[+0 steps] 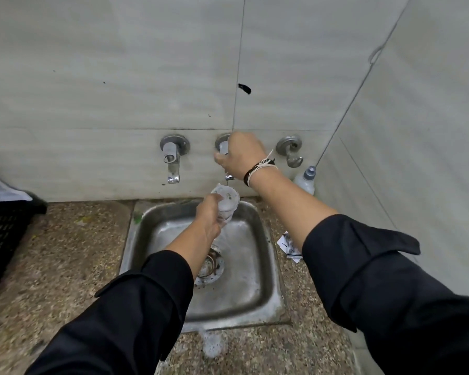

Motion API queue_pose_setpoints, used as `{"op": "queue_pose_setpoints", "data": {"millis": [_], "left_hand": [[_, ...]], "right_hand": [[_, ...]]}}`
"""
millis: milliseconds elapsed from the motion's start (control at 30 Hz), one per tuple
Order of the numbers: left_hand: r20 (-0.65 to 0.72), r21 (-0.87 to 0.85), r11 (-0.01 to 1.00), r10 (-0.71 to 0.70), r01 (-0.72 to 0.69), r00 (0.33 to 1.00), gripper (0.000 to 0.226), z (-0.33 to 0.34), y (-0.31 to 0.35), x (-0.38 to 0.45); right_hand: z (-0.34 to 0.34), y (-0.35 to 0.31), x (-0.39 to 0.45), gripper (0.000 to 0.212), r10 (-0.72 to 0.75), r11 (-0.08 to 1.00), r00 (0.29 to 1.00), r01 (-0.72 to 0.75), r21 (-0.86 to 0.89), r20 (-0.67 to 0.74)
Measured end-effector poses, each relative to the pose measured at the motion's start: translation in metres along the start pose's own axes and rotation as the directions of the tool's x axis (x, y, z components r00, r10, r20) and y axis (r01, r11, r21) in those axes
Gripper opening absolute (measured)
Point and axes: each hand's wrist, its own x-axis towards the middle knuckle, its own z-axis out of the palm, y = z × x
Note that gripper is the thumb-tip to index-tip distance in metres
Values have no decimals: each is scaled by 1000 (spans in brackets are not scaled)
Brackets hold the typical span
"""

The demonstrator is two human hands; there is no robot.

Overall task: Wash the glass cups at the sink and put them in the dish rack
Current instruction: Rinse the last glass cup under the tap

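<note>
Black sleeves (136, 315), steel-grey sink (266, 288), brown speckled counter (65, 255).

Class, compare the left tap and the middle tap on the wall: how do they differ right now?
The left tap is untouched and fully visible, while the middle tap is gripped by the right hand and mostly hidden. Nothing sits under the left tap; the left hand holds a glass cup below the middle tap. Both are metal and mounted on the tiled wall.

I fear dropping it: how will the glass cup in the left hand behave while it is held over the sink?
The cup looks wet and foamy, so it is probably slippery in the left hand. Being thin clear glass, it would likely crack if it fell into the steel sink. It looks small, so probably light enough for one hand.
</note>
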Motion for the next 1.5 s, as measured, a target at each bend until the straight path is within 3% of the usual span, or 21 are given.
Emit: {"op": "queue_pose_setpoints", "data": {"millis": [133, 233, 300, 367, 433, 500, 567, 667, 800, 933, 1033, 1100, 1200, 1333, 1500], "left_hand": [[36, -12, 1000, -6, 7, 999, 61, -1, -2, -5], [53, -24, 1000, -10, 11, 999, 54, -1, 1, -9], [64, -20, 1000, -18, 19, 998, 58, -2, 3, -9], [94, -26, 1000, -14, 16, 996, 51, -2, 5, -10], [93, -21, 1000, -11, 13, 996, 38, -1, 7, -13], [101, -24, 999, -21, 24, 995, 27, -2, 10, -13], [124, -31, 999, -28, 32, 992, 30, -2, 12, -14], [171, -44, 998, -26, 34, 985, 29, -3, 12, -15], [272, 64, 992, -122, 109, 955, 30, -14, 5, -4], [277, 61, 995, -89, 75, 957, 58, -21, 6, 0], [185, 108, 991, 56, -77, 981, 36, -28, 9, 10], [122, 294, 918, 238, -264, 964, 18, -35, 16, 24], [189, 399, 851, 289, -343, 938, 13, -40, 23, 25], [191, 249, 949, 149, -195, 970, 5, -36, 23, 21], [258, 40, 999, 1, -12, 966, 17, -28, 24, 19]], "right_hand": [[-29, 10, 14, 23, -113, 972, 963, 158, -174, 246], [-41, 34, 27, 18, -252, 949, 911, 298, -99, 325], [-36, 43, 19, 35, -249, 967, 938, 256, 3, 243], [-17, 50, -2, 43, -171, 974, 985, 166, 152, 18], [12, 56, -33, 44, 81, 924, 978, -2, 382, -190], [46, 61, -60, 33, 274, 849, 949, -160, 504, -159], [74, 61, -80, 37, 170, 880, 985, -147, 451, -11], [98, 52, -85, 44, -80, 924, 987, 21, 381, 138], [107, 44, -64, 49, -98, 948, 982, 42, 315, 164], [106, 35, -46, 62, -217, 971, 949, 186, 154, 227], [107, 31, -36, 68, -313, 949, 919, 313, 41, 240], [110, 30, -30, 68, -317, 945, 908, 327, 8, 274], [114, 31, -21, 76, -267, 961, 905, 275, 25, 330], [110, 27, -15, 80, -292, 948, 872, 317, 2, 393], [111, 27, -31, 88, -456, 841, 841, 515, -167, 293]]}}
